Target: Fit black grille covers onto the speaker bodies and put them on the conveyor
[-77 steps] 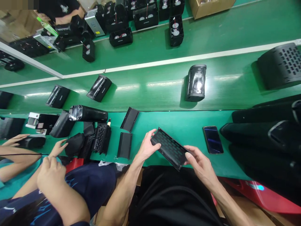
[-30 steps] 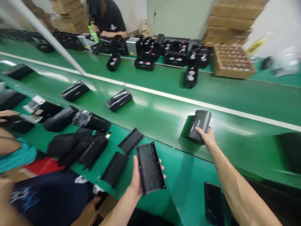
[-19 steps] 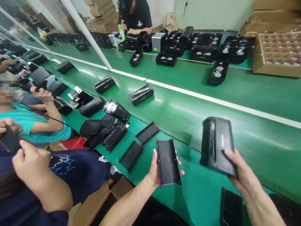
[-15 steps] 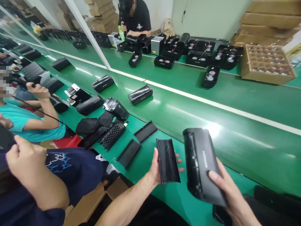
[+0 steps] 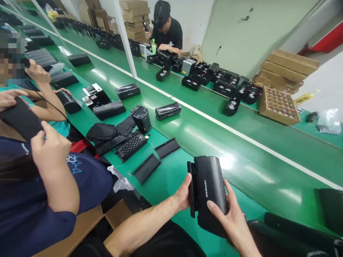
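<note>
My right hand grips a black speaker housing with white "MERKURY" lettering, held tilted above the green table. In my left hand is a curved black cover panel, seen edge-on along the housing's left side. Panel and housing sit side by side; whether they touch all along cannot be made out. The fingers of my left hand behind the panel are hidden. Two similar panels, one nearer and one farther, lie on the table to the left.
Black grille parts and an upright housing stand left. A finished-looking housing lies on the green conveyor. Co-workers sit at left and across. An open carton is below left; dark housings lie at lower right.
My two hands have come together, bringing the panel from apart to beside the housing's left side. The panel has turned edge-on. The camera view has shifted, and the nearby co-worker's hands now show a black part.
</note>
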A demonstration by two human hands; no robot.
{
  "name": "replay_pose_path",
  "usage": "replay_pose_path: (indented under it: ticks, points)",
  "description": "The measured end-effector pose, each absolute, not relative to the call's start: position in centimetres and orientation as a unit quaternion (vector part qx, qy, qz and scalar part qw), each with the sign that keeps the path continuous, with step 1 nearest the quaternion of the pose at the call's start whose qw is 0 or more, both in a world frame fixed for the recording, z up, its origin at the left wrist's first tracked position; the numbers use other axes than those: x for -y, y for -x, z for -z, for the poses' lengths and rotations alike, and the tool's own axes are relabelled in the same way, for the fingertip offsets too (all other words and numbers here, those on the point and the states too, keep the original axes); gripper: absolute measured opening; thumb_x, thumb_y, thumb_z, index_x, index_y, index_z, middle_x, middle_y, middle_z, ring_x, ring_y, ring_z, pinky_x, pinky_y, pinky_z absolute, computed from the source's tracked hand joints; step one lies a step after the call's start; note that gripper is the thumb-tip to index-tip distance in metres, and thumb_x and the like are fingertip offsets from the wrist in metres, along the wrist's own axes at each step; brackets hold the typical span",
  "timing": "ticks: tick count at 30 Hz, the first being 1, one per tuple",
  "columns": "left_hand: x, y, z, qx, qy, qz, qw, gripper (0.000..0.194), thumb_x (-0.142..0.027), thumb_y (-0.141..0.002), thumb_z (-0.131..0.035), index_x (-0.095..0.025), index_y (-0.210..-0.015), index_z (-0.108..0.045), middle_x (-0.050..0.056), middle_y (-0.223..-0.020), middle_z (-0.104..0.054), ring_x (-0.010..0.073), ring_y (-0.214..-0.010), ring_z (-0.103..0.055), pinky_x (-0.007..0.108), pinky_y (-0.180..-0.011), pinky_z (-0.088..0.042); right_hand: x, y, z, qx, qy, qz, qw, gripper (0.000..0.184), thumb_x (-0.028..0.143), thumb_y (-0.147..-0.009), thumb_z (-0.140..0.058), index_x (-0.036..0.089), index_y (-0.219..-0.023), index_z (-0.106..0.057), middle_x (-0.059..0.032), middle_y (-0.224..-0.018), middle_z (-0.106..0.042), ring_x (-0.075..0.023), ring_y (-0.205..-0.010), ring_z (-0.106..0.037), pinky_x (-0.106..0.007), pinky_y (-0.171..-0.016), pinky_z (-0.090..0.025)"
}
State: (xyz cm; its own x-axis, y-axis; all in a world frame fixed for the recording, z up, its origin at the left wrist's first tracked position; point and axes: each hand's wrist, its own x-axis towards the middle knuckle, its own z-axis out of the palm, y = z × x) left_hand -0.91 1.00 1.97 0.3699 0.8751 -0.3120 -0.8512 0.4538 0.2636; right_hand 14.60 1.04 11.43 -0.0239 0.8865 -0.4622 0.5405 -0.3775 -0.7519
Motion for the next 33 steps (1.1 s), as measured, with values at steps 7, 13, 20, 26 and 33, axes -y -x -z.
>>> replay_pose_path:
  ticks: [7,13,20,26,33]
  points:
    - [-0.9,0.6,-2.3,-0.189,-0.046,-0.542,0.818,0.103,-0.086,-0.070,-0.074,-0.007,-0.136,-0.069,0.025,-0.142,-0.066,0.0471,-0.147,-0.047,0.059,-0.125,-0.032,-1.0,-13.1,-12.3,0.583,0.685,-0.412,0.144,0.108,0.071,-0.080,-0.069,0.029,-0.169,-0.025,-0.0135,-0.137,-0.067,-0.0394,-0.116,-0.069,-0.051,-0.092,-0.055]
    - [-0.9,0.2,-1.9,-0.191,-0.034,-0.555,0.809,0.099,-0.084,-0.074,-0.072,-0.009,-0.139,-0.068,0.026,-0.139,-0.067,0.0455,-0.140,-0.056,0.058,-0.124,-0.035,-1.0,-12.6,-12.2,0.601,0.696,-0.375,0.113,0.107,0.071,-0.080,-0.067,0.029,-0.170,-0.025,-0.0141,-0.145,-0.063,-0.0429,-0.120,-0.067,-0.053,-0.092,-0.054]
    - [-0.8,-0.2,-0.5,-0.207,-0.013,-0.542,0.814,0.093,-0.081,-0.074,-0.075,-0.008,-0.132,-0.071,0.025,-0.130,-0.072,0.0421,-0.127,-0.066,0.055,-0.119,-0.041,-0.4,-14.4,-9.4,0.658,0.660,-0.355,0.076,0.108,0.064,-0.085,-0.067,0.032,-0.172,-0.012,-0.0150,-0.151,-0.057,-0.0418,-0.133,-0.060,-0.054,-0.101,-0.051]
    - [-1.1,-1.2,-0.3,-0.238,0.023,-0.525,0.817,0.090,-0.077,-0.065,-0.085,-0.010,-0.125,-0.073,0.023,-0.123,-0.075,0.0401,-0.122,-0.068,0.050,-0.110,-0.049,-1.8,-15.9,-8.1,0.622,0.673,-0.397,0.055,0.113,0.068,-0.083,-0.066,0.026,-0.172,-0.010,-0.0179,-0.157,-0.051,-0.0431,-0.133,-0.060,-0.057,-0.105,-0.050]
    - [-2.1,-1.3,-1.1,-0.375,0.074,-0.586,0.715,0.072,-0.067,-0.069,-0.089,-0.021,-0.120,-0.066,0.008,-0.098,-0.075,0.0237,-0.087,-0.071,0.039,-0.085,-0.057,0.6,-16.7,-6.7,0.591,0.667,-0.420,0.172,0.118,0.069,-0.074,-0.078,0.026,-0.168,-0.022,-0.0194,-0.164,-0.037,-0.0437,-0.143,-0.048,-0.060,-0.111,-0.046]
